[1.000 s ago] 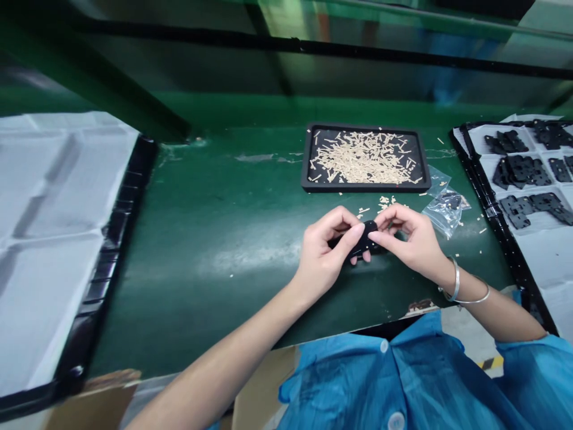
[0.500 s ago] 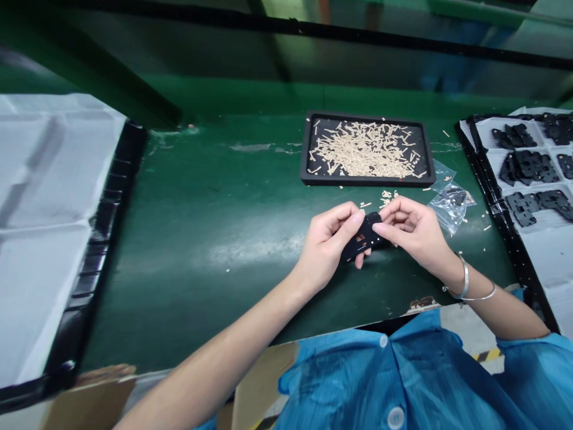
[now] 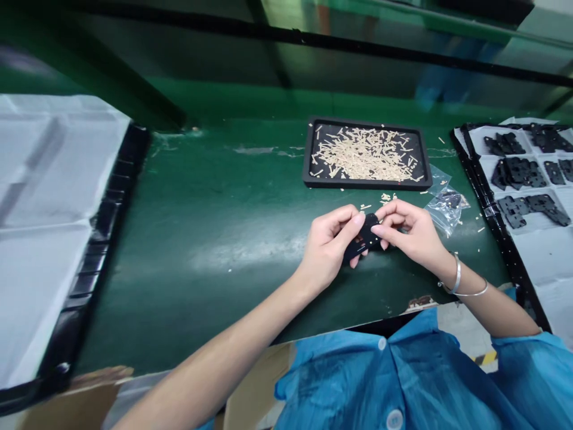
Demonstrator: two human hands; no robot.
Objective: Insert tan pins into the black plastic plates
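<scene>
A small flat black part (image 3: 366, 236) is held between both hands just above the green table (image 3: 233, 239). My left hand (image 3: 329, 248) pinches its left side with thumb and fingers closed. My right hand (image 3: 409, 233), with bracelets on the wrist, pinches its right end, fingers curled round it. Behind the hands stands a black tray (image 3: 308, 149) strewn with several thin tan strips (image 3: 364, 155), and a few strips lie loose on the table in front of it.
A clear plastic bag (image 3: 445, 206) with dark pieces lies right of my hands. At the right, a black-edged tray (image 3: 492, 209) lined with white paper holds several black parts (image 3: 519, 173). A large white-lined tray (image 3: 54, 227) fills the left. Cardboard (image 3: 80, 400) is at the near edge.
Both hands have kept their grip on the black part, turning it slightly. The view has shifted a little.
</scene>
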